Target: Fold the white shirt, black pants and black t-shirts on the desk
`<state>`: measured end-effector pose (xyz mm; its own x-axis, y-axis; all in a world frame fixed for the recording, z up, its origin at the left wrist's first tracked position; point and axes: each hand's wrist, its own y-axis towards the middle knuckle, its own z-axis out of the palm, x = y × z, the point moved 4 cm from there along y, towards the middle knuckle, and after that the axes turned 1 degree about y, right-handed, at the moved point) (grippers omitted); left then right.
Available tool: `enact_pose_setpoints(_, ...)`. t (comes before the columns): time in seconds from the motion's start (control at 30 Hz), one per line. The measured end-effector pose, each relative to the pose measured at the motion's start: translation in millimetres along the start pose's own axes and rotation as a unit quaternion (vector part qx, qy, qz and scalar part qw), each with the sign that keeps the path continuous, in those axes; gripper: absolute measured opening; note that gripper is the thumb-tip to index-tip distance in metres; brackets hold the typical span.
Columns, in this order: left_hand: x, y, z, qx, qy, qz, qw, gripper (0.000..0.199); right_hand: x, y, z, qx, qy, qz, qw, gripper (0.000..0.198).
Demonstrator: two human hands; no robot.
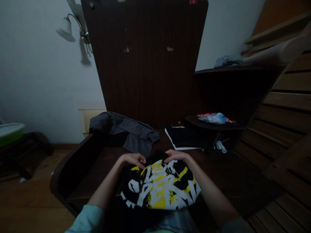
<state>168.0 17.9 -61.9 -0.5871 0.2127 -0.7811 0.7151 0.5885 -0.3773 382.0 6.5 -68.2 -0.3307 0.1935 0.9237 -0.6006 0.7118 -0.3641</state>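
A dim room is seen from a head-worn camera looking down at a dark wooden bed frame [80,161] with a tall headboard [145,61]. A black garment [160,186] printed with white and yellow lettering is bunched on the near part of the frame, partly over the person's lap. Its far edge is gripped by both hands: the left hand [133,159] is curled closed on the cloth at the upper left of the print, and the right hand [176,156] is closed on it at the upper right, fingers tucked under the fold.

Beyond the printed garment, towards the headboard, a crumpled grey garment [128,131] lies, and to its right a folded black item with white trim [183,137]. Further right of the printed garment, a bright plastic bag [213,118] rests on a low dark shelf.

A judgement on risk: the cloth is held only along one edge, so the loose lower part could slide off towards the floor. The grey garment is near, and could be caught or dragged if the printed one is spread. In the poor light, an uneven fold could go unnoticed.
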Motion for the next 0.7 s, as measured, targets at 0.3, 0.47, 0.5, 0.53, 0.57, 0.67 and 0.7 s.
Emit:
enact_pose_setpoints(0.3,6,-8,-12,-0.037,-0.145,0.019,0.989,0.044,3,1,-42,-0.26,0.122,-0.137,0.948,0.035)
enact_pose_setpoints(0.47,4,-11,-8,-0.051,-0.18,0.015,0.982,0.043,1,10,-41,-0.262,0.015,-0.141,0.955,0.031)
enact_pose_setpoints(0.5,3,-10,-5,-0.044,-0.19,0.014,0.981,0.044,3,10,-37,-0.243,0.0,-0.144,0.959,0.031)
enact_pose_setpoints(0.53,1,-9,-1,-0.033,-0.198,0.015,0.98,0.044,4,10,-33,-0.221,-0.01,-0.146,0.964,0.031)
enact_pose_setpoints(0.57,-1,-8,2,-0.018,-0.203,0.018,0.979,0.045,6,9,-28,-0.196,-0.015,-0.144,0.97,0.032)
enact_pose_setpoints(0.67,-6,-5,14,0.041,-0.206,0.028,0.977,0.045,9,3,-13,-0.112,-0.01,-0.119,0.986,0.032)
enact_pose_setpoints(0.7,-6,-4,17,0.065,-0.203,0.028,0.977,0.045,10,1,-9,-0.084,-0.005,-0.106,0.991,0.033)
